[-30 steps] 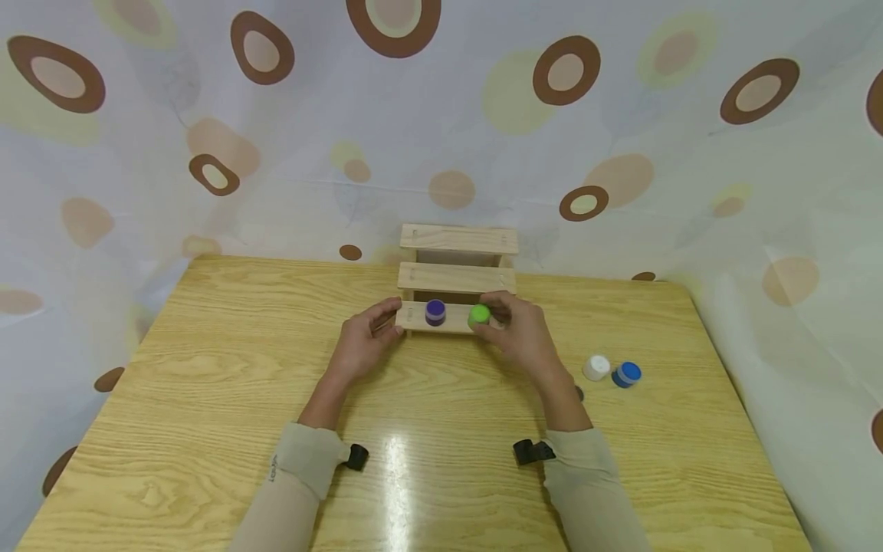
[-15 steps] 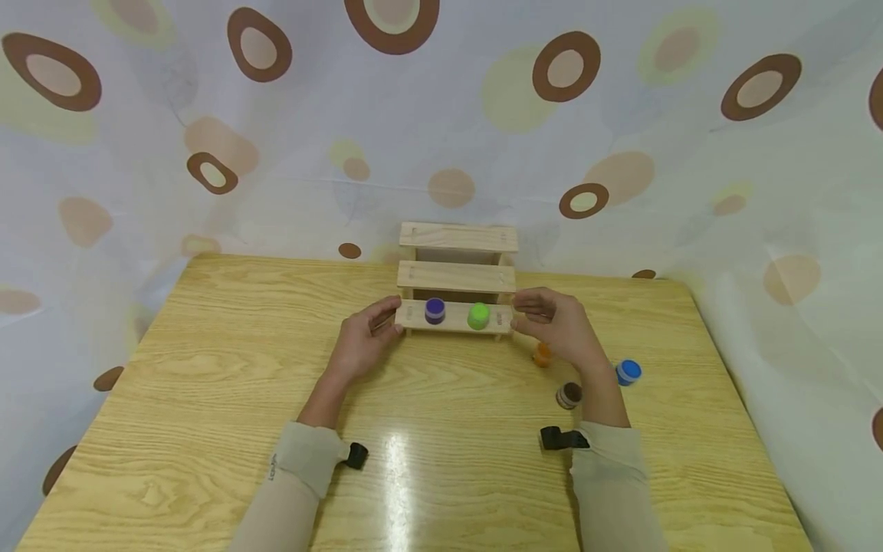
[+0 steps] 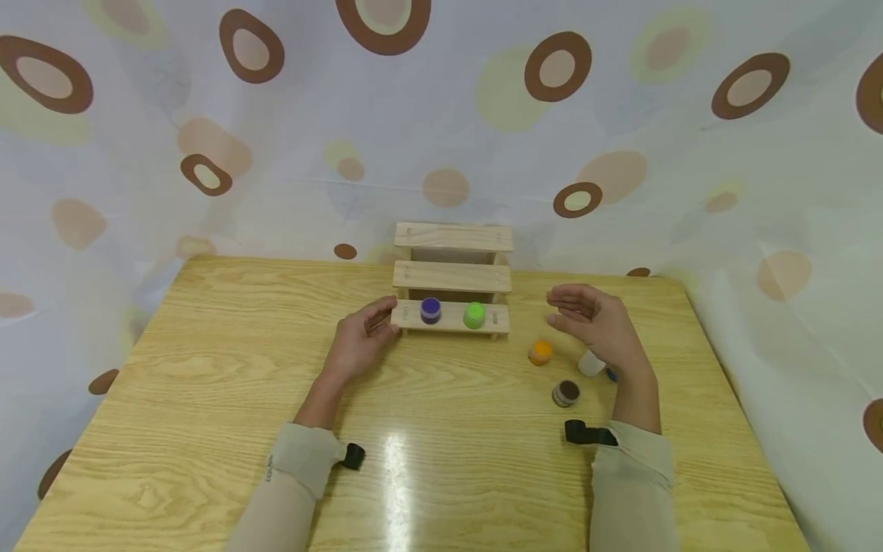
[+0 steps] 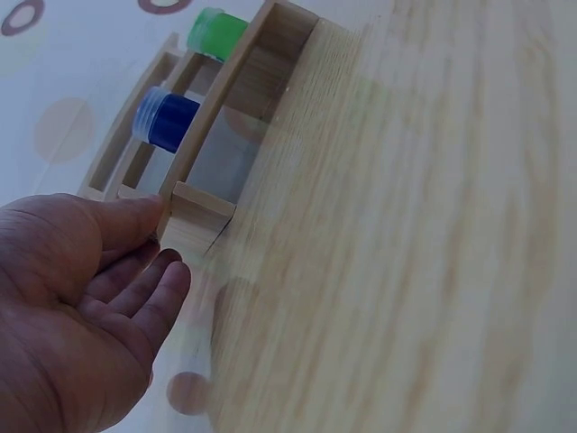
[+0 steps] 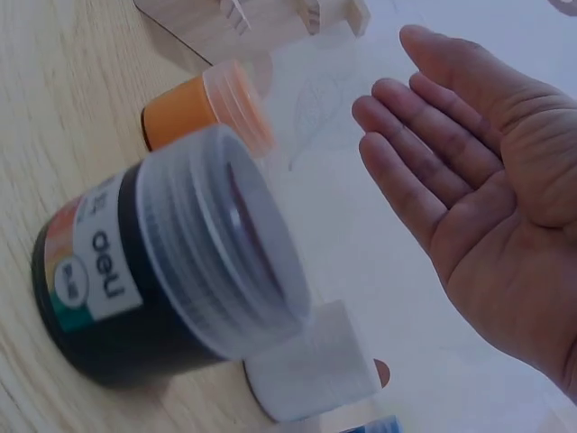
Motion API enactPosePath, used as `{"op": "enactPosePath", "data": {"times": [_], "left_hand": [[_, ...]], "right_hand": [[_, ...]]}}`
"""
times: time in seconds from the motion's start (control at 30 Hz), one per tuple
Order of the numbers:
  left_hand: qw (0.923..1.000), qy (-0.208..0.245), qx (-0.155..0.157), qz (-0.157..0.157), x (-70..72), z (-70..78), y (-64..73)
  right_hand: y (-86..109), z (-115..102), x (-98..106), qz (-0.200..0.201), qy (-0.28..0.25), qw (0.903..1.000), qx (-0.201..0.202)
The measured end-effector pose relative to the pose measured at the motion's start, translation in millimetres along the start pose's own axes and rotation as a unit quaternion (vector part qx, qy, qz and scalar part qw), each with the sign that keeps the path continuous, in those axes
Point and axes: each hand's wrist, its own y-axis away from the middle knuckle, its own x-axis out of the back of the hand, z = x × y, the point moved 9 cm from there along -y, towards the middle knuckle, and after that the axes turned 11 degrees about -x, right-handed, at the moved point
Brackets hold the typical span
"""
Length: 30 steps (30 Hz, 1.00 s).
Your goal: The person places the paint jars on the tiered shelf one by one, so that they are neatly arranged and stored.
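Note:
A three-tier wooden stand (image 3: 451, 276) stands at the back of the table. On its lowest step sit a purple paint jar (image 3: 431, 310) and a green paint jar (image 3: 474, 315). My left hand (image 3: 357, 343) touches the left end of that step with loosely bent fingers; in the left wrist view its thumb meets the step's end. My right hand (image 3: 602, 326) hovers to the right of the stand, palm facing inward, holding nothing. Around it are an orange jar (image 3: 541, 353), a white jar (image 3: 590, 363), a dark jar (image 5: 171, 262) and a mostly hidden blue jar (image 3: 612, 374).
A wood-grain table (image 3: 228, 383) lies under everything. Behind it hangs a pale sheet (image 3: 386, 115) with brown and yellow ovals. Each wrist carries a black strap mount, such as the right one (image 3: 586, 433).
My right hand has let go of the green jar, leaving it on the lowest step, and has moved right over the loose jars. My left hand stays at the stand's left end.

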Motion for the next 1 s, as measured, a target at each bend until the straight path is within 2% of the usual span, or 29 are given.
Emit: {"op": "enactPosePath", "data": {"times": [0.1, 0.27, 0.5, 0.67, 0.8, 1.0], "left_hand": [[1.0000, 0.003, 0.002, 0.000, 0.7, 1.1, 0.6], [1.0000, 0.006, 0.004, 0.000, 0.1, 0.3, 0.6], [0.9999, 0.010, 0.005, 0.002, -0.4, -1.5, -0.4], [0.9999, 0.012, 0.006, 0.001, -0.8, -0.8, 0.0], [0.9998, 0.013, 0.011, -0.002, -1.0, 0.6, 0.9], [0.9998, 0.011, 0.019, -0.001, -1.5, 0.4, 1.1]], "right_hand": [[-1.1, 5.7, -2.5, -0.023, 0.005, 0.9997, -0.003], [-2.0, 16.3, -13.7, -0.086, 0.002, 0.9962, -0.010], [-1.2, 24.7, -28.2, -0.170, -0.024, 0.9852, -0.007], [1.0, 30.9, -34.9, -0.214, -0.018, 0.9766, -0.010], [2.1, 34.2, -39.4, -0.238, -0.007, 0.9708, -0.027], [2.5, 32.8, -43.0, -0.242, 0.015, 0.9693, -0.043]]}}
